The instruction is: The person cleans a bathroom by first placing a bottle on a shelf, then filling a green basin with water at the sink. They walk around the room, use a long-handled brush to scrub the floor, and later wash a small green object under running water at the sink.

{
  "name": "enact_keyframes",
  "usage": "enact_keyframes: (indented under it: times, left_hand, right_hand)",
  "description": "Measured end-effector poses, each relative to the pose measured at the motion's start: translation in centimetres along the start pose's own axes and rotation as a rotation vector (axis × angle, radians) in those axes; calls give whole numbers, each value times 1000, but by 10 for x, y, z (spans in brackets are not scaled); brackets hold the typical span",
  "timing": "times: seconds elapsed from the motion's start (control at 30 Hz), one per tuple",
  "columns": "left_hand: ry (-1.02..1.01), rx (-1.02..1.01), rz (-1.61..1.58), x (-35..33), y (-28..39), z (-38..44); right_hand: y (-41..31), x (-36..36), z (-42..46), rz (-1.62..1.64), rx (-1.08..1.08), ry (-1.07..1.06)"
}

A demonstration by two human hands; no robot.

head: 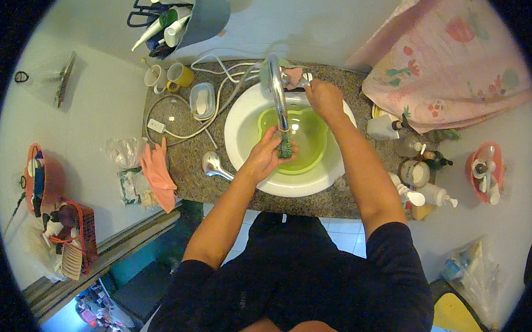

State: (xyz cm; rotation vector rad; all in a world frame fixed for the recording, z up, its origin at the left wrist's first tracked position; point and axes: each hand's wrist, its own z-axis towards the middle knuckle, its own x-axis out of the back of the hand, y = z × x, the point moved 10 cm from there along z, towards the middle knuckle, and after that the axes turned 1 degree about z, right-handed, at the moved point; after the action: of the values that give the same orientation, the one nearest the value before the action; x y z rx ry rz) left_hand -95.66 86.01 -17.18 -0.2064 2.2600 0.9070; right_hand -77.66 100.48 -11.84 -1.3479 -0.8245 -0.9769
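My left hand [266, 155] holds a small green bottle or tube with writing [285, 145] just beneath the spout of a chrome gooseneck faucet [276, 84]. My right hand [324, 99] is closed around the faucet's lever [306, 82] at the back of the white oval sink [240, 133]. Inside the sink sits a light green plastic basin [308, 163], seemingly with water in it. Whether water is running from the spout cannot be told.
On the granite counter [189, 180] at left are a soap dish [202, 101], two mugs, cables, a shower head [212, 163] and a pink rubber glove [159, 174]. Several bottles and a jar [415, 173] stand at right, below a hanging pink towel [443, 76].
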Motion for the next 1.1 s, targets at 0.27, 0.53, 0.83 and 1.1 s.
enact_keyframes:
  times: [0.27,0.53,0.83,1.1]
  left_hand:
    - [74,25,46,-7,-3,15]
    - [173,73,131,0,-12,36]
    - [213,-93,115,0,6,35]
    - [196,-112,70,8,13,45]
  right_hand:
    - [-1,-7,-1,42,-21,-45]
    - [-1,-3,-4,68,-51,-34]
    - [11,-5,-20,300,-164,21]
    - [21,-8,-51,633,-307,110]
